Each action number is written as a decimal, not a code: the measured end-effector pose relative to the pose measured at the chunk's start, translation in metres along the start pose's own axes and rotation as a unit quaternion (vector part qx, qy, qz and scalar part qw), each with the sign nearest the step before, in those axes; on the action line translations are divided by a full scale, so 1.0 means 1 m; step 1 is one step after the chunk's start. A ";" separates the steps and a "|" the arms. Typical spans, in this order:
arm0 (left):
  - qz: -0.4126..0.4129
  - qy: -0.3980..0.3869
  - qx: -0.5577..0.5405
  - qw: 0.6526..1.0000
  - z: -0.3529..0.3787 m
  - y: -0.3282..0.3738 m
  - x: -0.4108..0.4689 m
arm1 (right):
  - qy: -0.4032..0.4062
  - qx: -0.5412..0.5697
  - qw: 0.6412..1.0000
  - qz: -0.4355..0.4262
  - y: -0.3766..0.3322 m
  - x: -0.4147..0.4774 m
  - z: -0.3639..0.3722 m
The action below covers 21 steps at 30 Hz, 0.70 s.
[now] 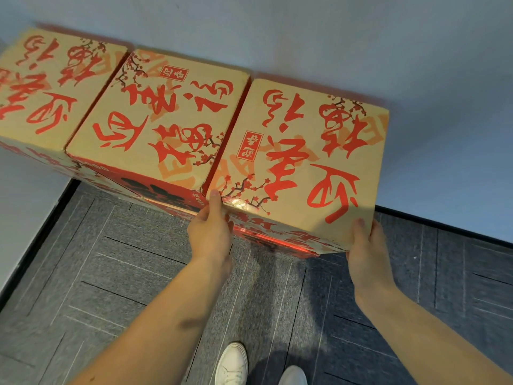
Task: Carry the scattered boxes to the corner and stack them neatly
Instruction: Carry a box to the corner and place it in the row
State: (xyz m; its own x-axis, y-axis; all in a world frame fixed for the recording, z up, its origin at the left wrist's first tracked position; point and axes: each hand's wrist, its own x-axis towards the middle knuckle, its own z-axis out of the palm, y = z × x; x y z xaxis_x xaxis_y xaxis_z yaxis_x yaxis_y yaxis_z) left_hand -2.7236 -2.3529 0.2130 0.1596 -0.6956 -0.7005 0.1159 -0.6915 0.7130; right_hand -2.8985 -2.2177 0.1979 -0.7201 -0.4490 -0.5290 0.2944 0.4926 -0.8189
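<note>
Holding right box [299, 151] by near corners, left grip [211, 229] and right grip [366, 245] both clamped; stiff cardboard, likely light, slick.

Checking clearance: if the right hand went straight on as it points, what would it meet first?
The right hand grips the right box at its near corner; sliding on along that side, it would likely meet the wall, though depth is unclear.

1 wide-angle camera, worn on the head, looks forward and steeply down from close above the right box [299, 151]. Beyond the right box stands the wall [277, 29]; on its near side lie the carpet [111, 273] and 2 shoes [231, 362] at the bottom edge.
</note>
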 end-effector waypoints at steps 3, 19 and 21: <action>0.007 -0.007 0.021 1.000 0.000 -0.001 -0.003 | 0.006 -0.008 1.000 -0.001 0.003 0.001 -0.002; 0.069 0.012 0.090 0.993 -0.007 0.031 -0.033 | -0.006 -0.038 0.998 -0.041 -0.043 -0.030 -0.015; 0.093 0.025 0.078 0.992 -0.005 0.061 -0.054 | -0.007 -0.037 0.998 -0.052 -0.076 -0.046 -0.019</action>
State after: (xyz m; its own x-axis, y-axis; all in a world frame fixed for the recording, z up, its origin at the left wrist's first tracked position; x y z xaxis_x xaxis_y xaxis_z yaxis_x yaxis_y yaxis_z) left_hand -2.7199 -2.3567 0.2947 0.2138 -0.8060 -0.5520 -0.0728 -0.5766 0.8138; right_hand -2.9002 -2.2203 0.2889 -0.7349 -0.5114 -0.4455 0.1710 0.4960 -0.8513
